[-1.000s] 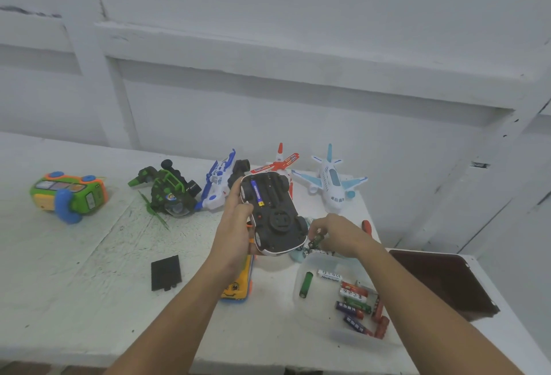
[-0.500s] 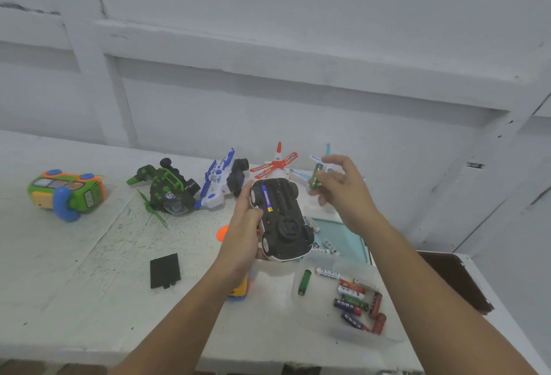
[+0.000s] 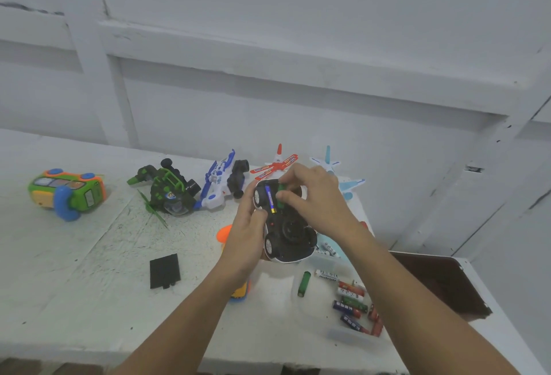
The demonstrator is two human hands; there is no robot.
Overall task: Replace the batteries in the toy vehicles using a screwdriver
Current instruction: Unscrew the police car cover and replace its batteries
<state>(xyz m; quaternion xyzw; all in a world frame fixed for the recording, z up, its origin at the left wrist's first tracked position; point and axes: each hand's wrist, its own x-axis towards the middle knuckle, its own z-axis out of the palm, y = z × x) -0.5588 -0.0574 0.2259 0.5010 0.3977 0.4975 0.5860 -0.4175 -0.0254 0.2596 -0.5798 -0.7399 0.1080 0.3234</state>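
- Table (image 3: 74,270) is white and scratched; at its far left a green and orange toy car (image 3: 67,192) lies on its side.
- Green and black toy vehicle (image 3: 170,192) and blue and white toy vehicle (image 3: 220,183) stand side by side, at about 10 o'clock from the left hand (image 3: 247,237).
- Black battery cover (image 3: 165,270) lies flat on the table at 8 o'clock from the left hand, well apart from it.
- Left hand grips the black toy car (image 3: 286,231) from its left side, with fingers curled around the edge. The car is held above the table with the underside up, one end to 11 o'clock and the other to 5 o'clock.
- Blue battery (image 3: 270,198) sits in the open compartment near the far end of the car.
- Green battery (image 3: 281,192) is just beside the blue one, at its 3 o'clock. The right hand (image 3: 316,198) pinches it between thumb and forefinger; the other fingers are bent over the car.
- Red toy plane (image 3: 275,164) and light blue toy plane (image 3: 343,177) stand behind the hands at 12 and 1 o'clock, partly hidden.
- Loose green battery (image 3: 304,283) lies at 6 o'clock from the car, a pile of batteries (image 3: 354,306) at 5 o'clock, and a brown tray (image 3: 441,285) further right.
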